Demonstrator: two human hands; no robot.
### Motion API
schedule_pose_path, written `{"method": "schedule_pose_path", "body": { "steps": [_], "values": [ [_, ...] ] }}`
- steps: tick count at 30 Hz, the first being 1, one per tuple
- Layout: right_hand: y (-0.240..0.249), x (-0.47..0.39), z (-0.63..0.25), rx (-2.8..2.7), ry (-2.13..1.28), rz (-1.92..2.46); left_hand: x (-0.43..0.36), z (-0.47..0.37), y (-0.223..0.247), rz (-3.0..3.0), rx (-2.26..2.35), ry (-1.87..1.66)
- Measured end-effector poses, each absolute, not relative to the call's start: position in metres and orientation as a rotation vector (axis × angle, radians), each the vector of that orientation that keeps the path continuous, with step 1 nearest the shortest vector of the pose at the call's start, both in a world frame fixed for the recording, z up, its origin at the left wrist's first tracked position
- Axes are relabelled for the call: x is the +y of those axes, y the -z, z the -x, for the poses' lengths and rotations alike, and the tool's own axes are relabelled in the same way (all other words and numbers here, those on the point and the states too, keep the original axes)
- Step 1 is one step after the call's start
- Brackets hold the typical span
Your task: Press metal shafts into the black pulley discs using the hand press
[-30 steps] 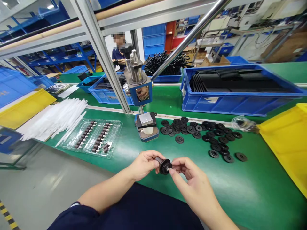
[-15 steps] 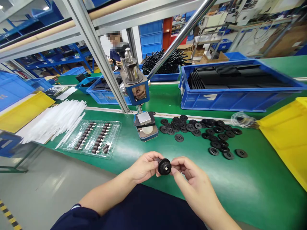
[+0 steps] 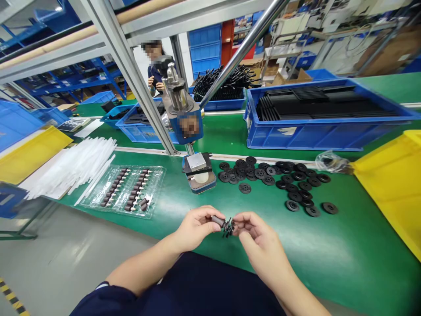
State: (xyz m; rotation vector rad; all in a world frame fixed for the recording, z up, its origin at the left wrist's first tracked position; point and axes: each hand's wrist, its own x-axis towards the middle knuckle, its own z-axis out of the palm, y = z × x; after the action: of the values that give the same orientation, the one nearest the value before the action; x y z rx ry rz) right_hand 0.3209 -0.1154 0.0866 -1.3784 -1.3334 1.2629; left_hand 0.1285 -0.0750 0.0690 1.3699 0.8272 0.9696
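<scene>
My left hand (image 3: 197,226) is closed around a dark brown cylindrical rotor (image 3: 218,220), thumb and fingers pinching its side. At the rotor's right end sits a black finned wheel (image 3: 228,228), its thin blades sticking outward. The fingers of my right hand (image 3: 255,232) are curled in a pinch at the wheel's right edge. Both hands are above the green bench, close to my body. Ahead of them stands a small press (image 3: 189,127) with a metal block and a pale round pad at its base. Several black discs (image 3: 245,188) lie beyond my right hand.
On the left, a clear plastic tray (image 3: 149,210) holds rows of similar brown rotors, beside a pile of white strips (image 3: 75,164). A blue crate (image 3: 302,136) of black plates stands behind. A yellow bin (image 3: 391,175) is at right. Across the bench is another person (image 3: 154,72).
The piece between my hands has turned: a round black disc face with a pale centre showed before, and now the brown cylinder and black fins show from the side. My hands stay nearly in place.
</scene>
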Motion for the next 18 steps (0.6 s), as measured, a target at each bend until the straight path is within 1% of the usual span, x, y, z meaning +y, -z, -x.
{"method": "schedule_pose_path", "body": {
  "steps": [2,3,5,7,8,9,11,13,16,18],
  "values": [
    [-0.077,-0.113,-0.327,-1.328,-1.247,1.442,-0.066,-0.122,-0.068,-1.771,0.969,-0.991],
    [-0.072,-0.112,-0.330,-1.331,-1.215,1.477,-0.061,-0.119,-0.065,-1.990,1.043,-0.946],
    [-0.065,-0.111,-0.335,-1.344,-1.149,1.528,-0.051,-0.114,-0.058,-2.390,1.143,-0.693],
    [-0.060,-0.111,-0.338,-1.352,-1.115,1.547,-0.042,-0.109,-0.051,-2.639,1.148,-0.384],
    [-0.059,-0.111,-0.340,-1.353,-1.105,1.550,-0.039,-0.108,-0.049,-2.695,1.137,-0.317],
    [-0.058,-0.111,-0.341,-1.356,-1.097,1.555,-0.037,-0.106,-0.047,-2.711,1.140,-0.340],
    [-0.056,-0.112,-0.344,-1.357,-1.076,1.569,-0.034,-0.105,-0.042,-2.631,1.187,-0.544],
    [-0.056,-0.112,-0.345,-1.363,-1.073,1.565,-0.033,-0.105,-0.037,-2.415,1.191,-0.678],
    [-0.058,-0.112,-0.346,-1.413,-1.052,1.527,-0.036,-0.108,-0.030,-1.823,1.107,-0.654],
    [-0.062,-0.114,-0.344,-1.518,-0.957,1.471,-0.042,-0.111,-0.032,-1.326,0.971,-0.711]
  ]
}}
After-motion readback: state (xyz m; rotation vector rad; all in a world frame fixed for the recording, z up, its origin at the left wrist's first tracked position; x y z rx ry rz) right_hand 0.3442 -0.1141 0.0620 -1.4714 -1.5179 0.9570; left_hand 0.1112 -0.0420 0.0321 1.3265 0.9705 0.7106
